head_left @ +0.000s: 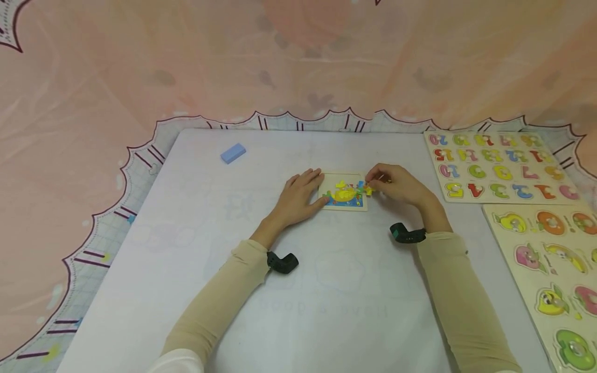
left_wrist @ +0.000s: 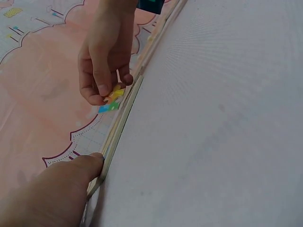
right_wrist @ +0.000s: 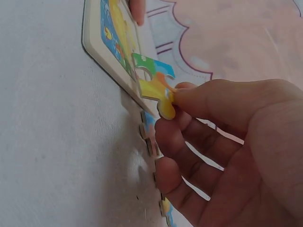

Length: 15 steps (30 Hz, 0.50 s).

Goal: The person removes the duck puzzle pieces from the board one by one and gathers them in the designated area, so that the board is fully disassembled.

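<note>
A small framed jigsaw puzzle (head_left: 342, 206) lies on the table, its lower part filled with a yellow and blue picture. My left hand (head_left: 298, 199) rests at its left side, fingers extended along the frame and the thumb at the near edge. At the right side, my right hand (head_left: 396, 184) pinches a jigsaw piece (right_wrist: 152, 87) between thumb and fingers. That piece is yellow, orange, green and blue, and it overlaps the frame's right edge in the right wrist view. Several loose jigsaw pieces (right_wrist: 149, 127) lie on the table beyond the right hand's fingers, partly hidden by them.
A blue block (head_left: 233, 153) sits toward the back left of the white table (head_left: 345, 290). On the right lie a number puzzle board (head_left: 501, 166) and, nearer, a fruit puzzle board (head_left: 517, 228). A patterned pink cloth (head_left: 298, 67) borders the table's back and left.
</note>
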Each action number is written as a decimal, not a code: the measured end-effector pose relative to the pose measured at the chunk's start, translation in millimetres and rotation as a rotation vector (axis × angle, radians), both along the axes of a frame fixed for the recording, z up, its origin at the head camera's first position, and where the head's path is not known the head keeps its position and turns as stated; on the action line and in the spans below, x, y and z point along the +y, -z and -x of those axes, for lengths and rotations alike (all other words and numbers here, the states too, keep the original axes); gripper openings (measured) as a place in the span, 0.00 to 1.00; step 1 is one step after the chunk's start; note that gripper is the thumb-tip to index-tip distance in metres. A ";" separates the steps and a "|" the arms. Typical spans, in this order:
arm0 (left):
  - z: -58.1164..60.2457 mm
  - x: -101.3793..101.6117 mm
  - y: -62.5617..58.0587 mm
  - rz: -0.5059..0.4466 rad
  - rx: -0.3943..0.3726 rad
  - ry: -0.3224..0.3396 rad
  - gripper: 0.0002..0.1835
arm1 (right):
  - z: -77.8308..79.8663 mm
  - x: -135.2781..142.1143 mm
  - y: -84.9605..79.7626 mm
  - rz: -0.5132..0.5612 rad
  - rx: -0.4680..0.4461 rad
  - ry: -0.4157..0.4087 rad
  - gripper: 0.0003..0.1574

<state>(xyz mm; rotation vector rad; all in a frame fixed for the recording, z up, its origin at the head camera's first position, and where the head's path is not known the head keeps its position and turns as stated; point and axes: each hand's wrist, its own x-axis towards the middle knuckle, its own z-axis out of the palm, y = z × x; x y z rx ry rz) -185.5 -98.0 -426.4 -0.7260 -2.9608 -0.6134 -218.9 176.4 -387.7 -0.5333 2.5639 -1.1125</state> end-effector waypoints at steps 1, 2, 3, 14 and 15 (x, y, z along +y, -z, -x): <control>0.0 -0.1 -0.2 0.001 0.000 0.001 0.35 | 0.3 1.0 0.0 -0.003 -0.006 -0.004 0.08; 0.0 -0.1 -0.4 0.000 0.000 0.002 0.35 | 0.1 2.2 -0.2 -0.008 -0.010 -0.008 0.08; 0.0 -0.2 -0.6 0.000 0.000 0.003 0.35 | 0.0 3.4 -0.2 -0.012 -0.015 -0.011 0.08; -0.2 -0.2 0.5 -0.002 0.003 0.001 0.35 | 1.2 15.8 -0.8 -0.055 -0.054 -0.028 0.11; -0.3 -0.2 0.5 -0.002 0.004 0.001 0.35 | 1.3 16.8 -0.9 -0.058 -0.055 -0.030 0.11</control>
